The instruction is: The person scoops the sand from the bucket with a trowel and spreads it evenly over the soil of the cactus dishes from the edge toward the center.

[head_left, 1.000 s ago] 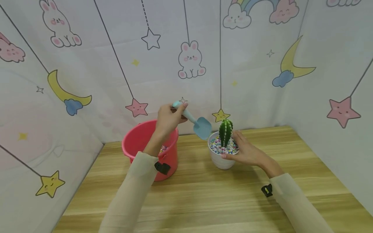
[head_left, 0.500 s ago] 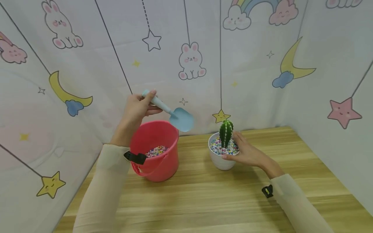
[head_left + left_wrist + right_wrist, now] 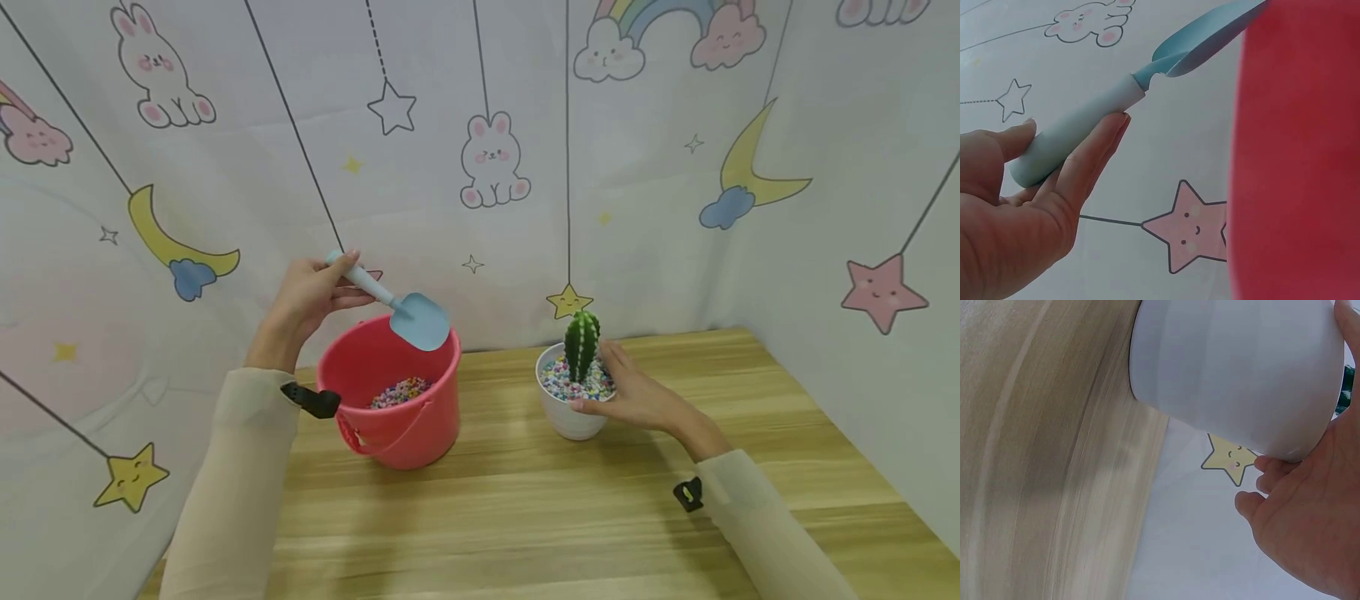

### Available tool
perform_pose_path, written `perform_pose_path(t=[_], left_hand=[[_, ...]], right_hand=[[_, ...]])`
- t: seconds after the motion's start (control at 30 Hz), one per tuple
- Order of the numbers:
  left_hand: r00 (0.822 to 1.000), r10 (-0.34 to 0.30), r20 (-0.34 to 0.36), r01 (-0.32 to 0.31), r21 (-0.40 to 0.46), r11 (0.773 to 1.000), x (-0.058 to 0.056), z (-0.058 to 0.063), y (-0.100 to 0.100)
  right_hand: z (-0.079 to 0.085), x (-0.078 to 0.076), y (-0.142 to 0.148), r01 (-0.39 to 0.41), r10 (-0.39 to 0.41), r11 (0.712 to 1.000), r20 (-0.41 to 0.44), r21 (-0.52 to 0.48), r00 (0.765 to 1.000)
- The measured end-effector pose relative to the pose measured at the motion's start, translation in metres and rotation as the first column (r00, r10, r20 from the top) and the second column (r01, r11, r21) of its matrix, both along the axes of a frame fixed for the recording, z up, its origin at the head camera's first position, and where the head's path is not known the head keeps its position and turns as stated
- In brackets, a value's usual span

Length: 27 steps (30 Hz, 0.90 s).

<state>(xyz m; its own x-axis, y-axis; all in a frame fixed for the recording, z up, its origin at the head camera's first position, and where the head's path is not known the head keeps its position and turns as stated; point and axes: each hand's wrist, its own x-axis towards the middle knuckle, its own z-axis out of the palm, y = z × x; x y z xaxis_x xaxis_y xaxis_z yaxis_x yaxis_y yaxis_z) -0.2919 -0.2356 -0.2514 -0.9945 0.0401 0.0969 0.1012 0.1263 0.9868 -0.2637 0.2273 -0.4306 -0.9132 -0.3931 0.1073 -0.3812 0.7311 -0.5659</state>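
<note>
My left hand [image 3: 303, 292] grips the pale handle of a light-blue toy shovel [image 3: 422, 322], its thumb along the top. The shovel's blade tilts down to the right over the far right rim of a red bucket [image 3: 438, 421]. Small multicoloured beads [image 3: 401, 392] lie in the bottom of the bucket. My right hand [image 3: 637, 390] holds a white flowerpot [image 3: 572, 418] by its right side, thumb at the near rim and fingers behind. A green cactus [image 3: 582, 346] stands upright in the pot among similar beads [image 3: 557, 379]. The left wrist view shows the handle [image 3: 1072, 131] between thumb and fingers.
Bucket and pot stand apart on a wood-grain table [image 3: 510, 517], near its back edge. Behind them hangs a pale cloth [image 3: 420, 192] printed with rabbits, stars and moons. The bucket's handle [image 3: 390, 442] hangs down in front.
My left hand has moved left with the shovel, from near the pot back to over the bucket, uncovering the beads inside. My right hand has stayed on the pot.
</note>
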Motion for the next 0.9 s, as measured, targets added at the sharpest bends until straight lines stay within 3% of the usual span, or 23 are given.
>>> perform_pose_path(t=[0.2, 0.53, 0.9], left_hand=[[0.995, -0.022, 0.097, 0.023, -0.009, 1.000, -0.012, -0.009, -0.010], [0.979, -0.057, 0.197, 0.079, -0.104, 0.991, -0.029, -0.018, -0.013], [0.958, -0.103, 0.268, 0.165, -0.218, 0.962, -0.044, -0.039, -0.010]], right_hand=[[-0.002, -0.001, 0.000, -0.005, 0.005, 1.000, 0.006, -0.005, 1.000], [0.001, 0.001, 0.001, 0.001, -0.001, 1.000, 0.008, 0.003, 1.000], [0.000, 0.000, 0.002, -0.003, 0.003, 1.000, 0.000, -0.009, 1.000]])
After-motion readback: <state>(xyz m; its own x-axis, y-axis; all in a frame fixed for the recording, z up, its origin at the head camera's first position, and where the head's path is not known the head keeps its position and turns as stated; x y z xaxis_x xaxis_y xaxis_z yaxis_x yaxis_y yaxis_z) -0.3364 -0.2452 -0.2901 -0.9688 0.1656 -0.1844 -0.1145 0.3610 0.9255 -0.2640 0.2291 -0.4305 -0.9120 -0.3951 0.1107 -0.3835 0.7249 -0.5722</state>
